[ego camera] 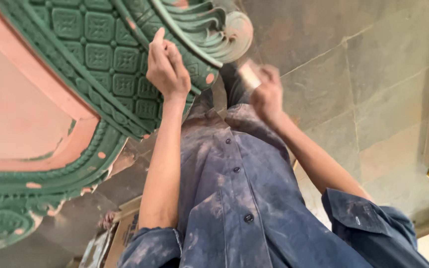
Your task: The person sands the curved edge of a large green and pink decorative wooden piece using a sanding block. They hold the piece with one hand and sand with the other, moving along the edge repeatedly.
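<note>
Left hand (167,67) curled, fingertips pressing green carved wooden frame w/ grid relief (100,54). Right hand (266,94) beside frame's scroll end, pinching small pale sanding block (249,75), blurred. Keep frame braced, strokes light along carving.

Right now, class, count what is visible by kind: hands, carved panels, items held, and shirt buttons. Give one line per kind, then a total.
Hands: 2, the left hand and the right hand
Green carved panel: 1
Small pale block, blurred, held in the right hand: 1
Shirt buttons: 3
Total: 7
</note>
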Motion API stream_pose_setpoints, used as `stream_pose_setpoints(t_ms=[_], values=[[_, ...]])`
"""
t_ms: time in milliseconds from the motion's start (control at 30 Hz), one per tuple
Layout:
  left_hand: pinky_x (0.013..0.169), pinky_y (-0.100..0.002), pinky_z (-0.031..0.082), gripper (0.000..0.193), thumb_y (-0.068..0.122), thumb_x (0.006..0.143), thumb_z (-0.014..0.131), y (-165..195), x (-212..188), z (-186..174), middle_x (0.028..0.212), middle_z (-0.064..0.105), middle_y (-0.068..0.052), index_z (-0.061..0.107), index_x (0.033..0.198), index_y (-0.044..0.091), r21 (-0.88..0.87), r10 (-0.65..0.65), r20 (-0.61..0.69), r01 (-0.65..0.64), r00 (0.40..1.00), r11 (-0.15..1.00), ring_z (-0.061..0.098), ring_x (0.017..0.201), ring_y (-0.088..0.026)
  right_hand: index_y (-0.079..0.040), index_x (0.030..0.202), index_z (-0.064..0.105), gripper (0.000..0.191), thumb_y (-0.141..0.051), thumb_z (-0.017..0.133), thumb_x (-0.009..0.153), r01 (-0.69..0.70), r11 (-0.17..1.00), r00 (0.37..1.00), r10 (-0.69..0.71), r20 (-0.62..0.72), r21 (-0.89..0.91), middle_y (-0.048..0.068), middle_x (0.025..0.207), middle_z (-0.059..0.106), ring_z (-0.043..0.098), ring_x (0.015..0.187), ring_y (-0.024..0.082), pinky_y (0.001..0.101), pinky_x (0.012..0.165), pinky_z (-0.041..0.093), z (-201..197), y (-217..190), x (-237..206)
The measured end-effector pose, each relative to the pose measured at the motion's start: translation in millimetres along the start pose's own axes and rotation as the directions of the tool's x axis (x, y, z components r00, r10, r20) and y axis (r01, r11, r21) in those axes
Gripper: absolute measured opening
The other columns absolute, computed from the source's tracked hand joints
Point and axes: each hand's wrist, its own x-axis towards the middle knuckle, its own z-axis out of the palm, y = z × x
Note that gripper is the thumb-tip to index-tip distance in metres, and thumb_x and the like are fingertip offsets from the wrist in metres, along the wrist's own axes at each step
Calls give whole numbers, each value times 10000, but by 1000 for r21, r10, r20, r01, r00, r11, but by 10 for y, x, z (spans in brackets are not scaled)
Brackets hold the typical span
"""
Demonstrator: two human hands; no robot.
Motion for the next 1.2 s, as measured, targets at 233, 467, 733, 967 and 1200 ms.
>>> stream_pose_setpoints(t_ms=[233,467,733,967,1200], values=[[732,-376,521,357,319,1170,415,-2,2,-13,954,619,-26,573,1375,73,29,26,27,-26,999,999,637,845,-227,-37,1493,600,594,122,596,921,-214,977,967,211,-145,-8,61,1583,553,508,1357,346,459,1126,519,548,152,159],[744,-370,526,363,321,1188,386,-55,-17,-5,977,635,-22,558,1387,71,10,70,15,-70,997,997,651,855,-211,-159,1508,601,692,45,677,851,9,990,1000,-5,24,-141,15,1610,487,430,1405,394,504,1074,434,640,185,124],[735,-357,523,361,313,1194,415,-64,-24,-2,983,642,-25,549,1407,54,23,59,8,-59,998,998,641,824,-205,-151,1633,443,761,134,573,939,-211,965,976,198,-93,-157,22,1715,365,275,1556,353,461,1210,413,551,41,373],[718,-357,521,348,290,1179,430,-45,-12,-2,967,629,-34,552,1403,55,42,54,27,-55,998,998,637,823,-204,-91,1642,375,792,165,514,905,-255,953,965,261,17,-166,85,1703,347,212,1601,352,412,1033,456,344,-1,503],[779,-373,542,337,279,1182,425,-50,-11,-5,988,633,-42,542,1408,58,62,93,-6,-93,996,994,656,892,-231,-78,1655,392,832,143,528,865,-277,938,948,302,102,-207,79,1719,340,290,1614,272,409,944,439,212,-177,560]])
